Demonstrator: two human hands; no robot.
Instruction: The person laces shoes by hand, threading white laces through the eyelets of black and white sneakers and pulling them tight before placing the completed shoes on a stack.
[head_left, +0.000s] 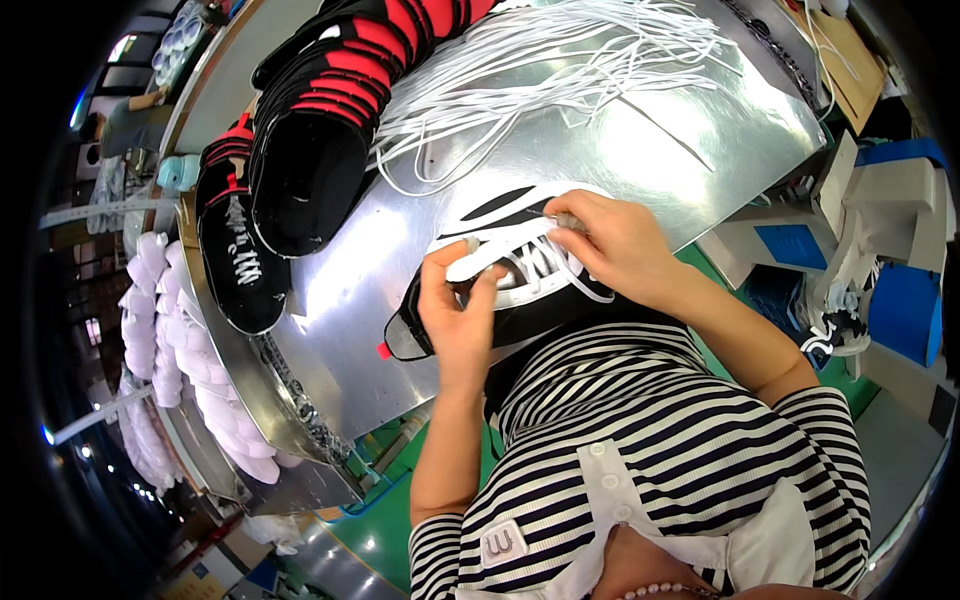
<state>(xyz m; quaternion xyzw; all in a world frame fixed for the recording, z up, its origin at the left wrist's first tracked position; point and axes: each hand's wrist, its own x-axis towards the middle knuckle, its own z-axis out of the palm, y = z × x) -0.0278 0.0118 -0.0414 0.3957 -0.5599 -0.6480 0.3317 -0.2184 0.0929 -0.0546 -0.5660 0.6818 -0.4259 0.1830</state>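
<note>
A black shoe upper (458, 322) with white eyelet strips and a partly threaded white lace (545, 262) lies at the table's near edge, close to my body. My left hand (457, 305) is closed on its white strip, thumb at the opening and fingers on the far side. My right hand (610, 240) pinches at the far eyelet edge. A thin dark tip shows by its fingertips, but what they hold is too small to make out. Light coverings sit on some fingertips of both hands. A loop of lace hangs below my right hand.
The metal table (350, 290) bears a row of nested black-and-red shoe uppers (310, 170), a laced black upper (240, 250) and a spread bundle of white laces (560, 70). White padded shapes (200, 350) hang at left. Grey bins with blue panels (905, 310) stand at right.
</note>
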